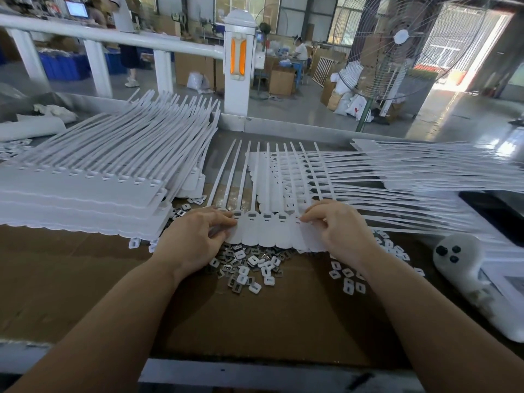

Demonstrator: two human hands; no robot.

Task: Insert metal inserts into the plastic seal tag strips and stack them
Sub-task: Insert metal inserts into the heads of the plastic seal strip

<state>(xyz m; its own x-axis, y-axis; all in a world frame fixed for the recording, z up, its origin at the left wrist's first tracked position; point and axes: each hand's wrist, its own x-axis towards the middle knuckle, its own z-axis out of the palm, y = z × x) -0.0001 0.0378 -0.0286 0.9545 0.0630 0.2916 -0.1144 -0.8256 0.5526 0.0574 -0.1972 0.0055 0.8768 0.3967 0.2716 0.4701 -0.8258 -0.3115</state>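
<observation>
On the counter [85, 279], both hands [195, 239] [337, 231] pinch the seal tag strip [263, 231], steadying its sockets above loose inserts [246, 268].

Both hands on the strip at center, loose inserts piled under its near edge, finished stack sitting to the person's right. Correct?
Not quite. The head view shows the tall, neat stack on the person's left, not right. The rest holds: left hand and right hand both hold the strip at center, with loose inserts piled under its near edge.
</observation>
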